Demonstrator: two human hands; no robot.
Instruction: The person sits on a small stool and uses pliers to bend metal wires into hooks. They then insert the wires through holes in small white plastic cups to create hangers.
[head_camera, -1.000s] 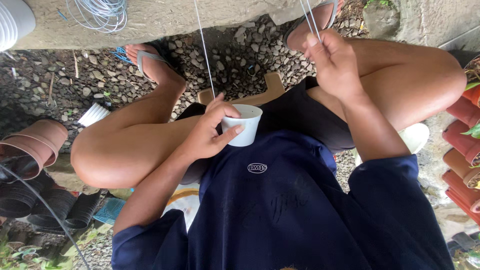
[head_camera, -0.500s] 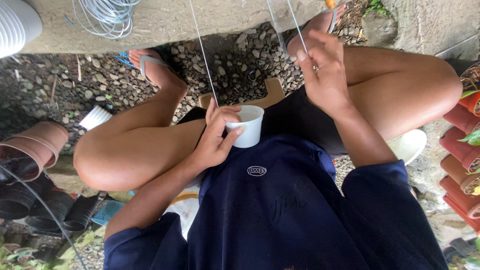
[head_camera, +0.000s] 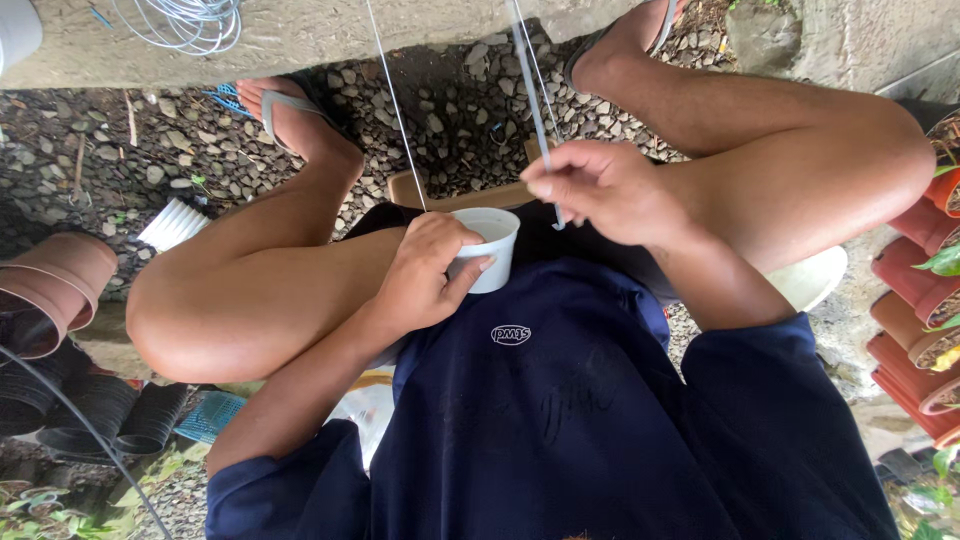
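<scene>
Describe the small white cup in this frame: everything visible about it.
The small white cup is a plain round cup that looks like thin plastic, with a slightly tapered wall and a rolled rim. It is held roughly upright in front of the lap, mouth open and turned toward the gravel; its inside looks pale, and any contents cannot be made out. The left hand wraps around its side, fingers on the wall and near the rim. A thin white string runs down to its rim. The right hand is just beside it, not touching.

Around us we see gravel, terracotta pots stacked left, black pots below them, coiled wire above.
</scene>
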